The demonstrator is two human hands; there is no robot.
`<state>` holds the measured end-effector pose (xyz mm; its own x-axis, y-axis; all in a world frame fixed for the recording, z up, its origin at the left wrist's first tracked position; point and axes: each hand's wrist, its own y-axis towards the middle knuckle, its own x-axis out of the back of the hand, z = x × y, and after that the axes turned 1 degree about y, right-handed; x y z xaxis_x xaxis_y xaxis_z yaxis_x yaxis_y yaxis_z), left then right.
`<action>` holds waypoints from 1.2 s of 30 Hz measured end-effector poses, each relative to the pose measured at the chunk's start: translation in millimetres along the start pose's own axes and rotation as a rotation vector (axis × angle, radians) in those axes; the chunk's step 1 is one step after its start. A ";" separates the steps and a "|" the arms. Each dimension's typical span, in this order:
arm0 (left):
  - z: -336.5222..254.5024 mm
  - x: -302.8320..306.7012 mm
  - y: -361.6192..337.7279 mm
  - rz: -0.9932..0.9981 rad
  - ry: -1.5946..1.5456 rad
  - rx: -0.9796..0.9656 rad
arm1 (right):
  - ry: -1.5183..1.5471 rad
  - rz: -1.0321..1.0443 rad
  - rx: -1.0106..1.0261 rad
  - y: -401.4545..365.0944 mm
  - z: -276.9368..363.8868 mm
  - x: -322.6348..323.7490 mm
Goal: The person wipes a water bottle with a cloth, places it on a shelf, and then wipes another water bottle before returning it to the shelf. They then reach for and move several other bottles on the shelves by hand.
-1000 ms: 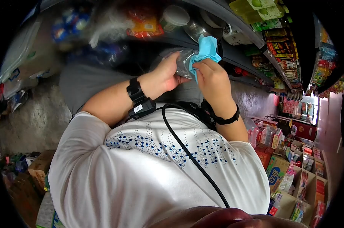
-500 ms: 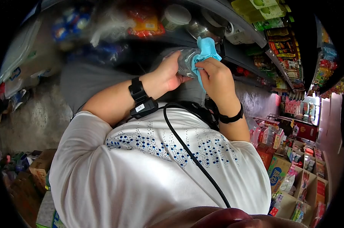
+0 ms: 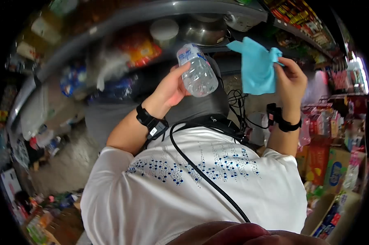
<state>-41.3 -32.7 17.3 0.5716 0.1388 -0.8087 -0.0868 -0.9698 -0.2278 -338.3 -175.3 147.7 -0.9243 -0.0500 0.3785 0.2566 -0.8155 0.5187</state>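
Observation:
My left hand (image 3: 172,86) is wrapped round a clear plastic bottle (image 3: 200,77), the thumb lying along its near side. A blue and white label shows on the bottle's upper part, and its rounded clear end tilts down toward me. To the right, my right hand (image 3: 292,77) pinches a light-blue cloth (image 3: 258,69) by its right edge. The cloth hangs spread out in the air, apart from the bottle.
Ahead, a shelf holds a white-lidded tub (image 3: 164,30), a steel pot (image 3: 205,32) and red-orange packets (image 3: 145,53). Black cables (image 3: 238,100) lie beyond my waist. Cartons and packaged goods (image 3: 335,167) stand at the right, and a cardboard box (image 3: 64,226) at the lower left.
My right hand has moved right, drawing the cloth away from the bottle, and the cloth has unfolded. The bottle is now tilted with its label showing. The camera view has shifted.

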 end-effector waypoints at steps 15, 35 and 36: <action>50.2 -60.4 340.3 -0.113 1.223 -0.190 | 0.154 -0.400 -0.403 -72.7 -183.0 73.9; 83.6 -7.6 488.8 -0.120 1.726 -0.883 | 0.395 -0.523 -0.593 -92.7 -233.0 34.5; 85.6 -9.4 490.1 -0.140 1.661 -0.891 | 0.402 -0.523 -0.591 -92.8 -233.8 32.3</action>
<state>-159.0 -492.2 -133.2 0.6842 0.4348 0.5855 0.1033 -0.8525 0.5124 -458.1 -236.0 -67.4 -0.9404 0.3044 -0.1518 -0.3118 -0.9498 0.0266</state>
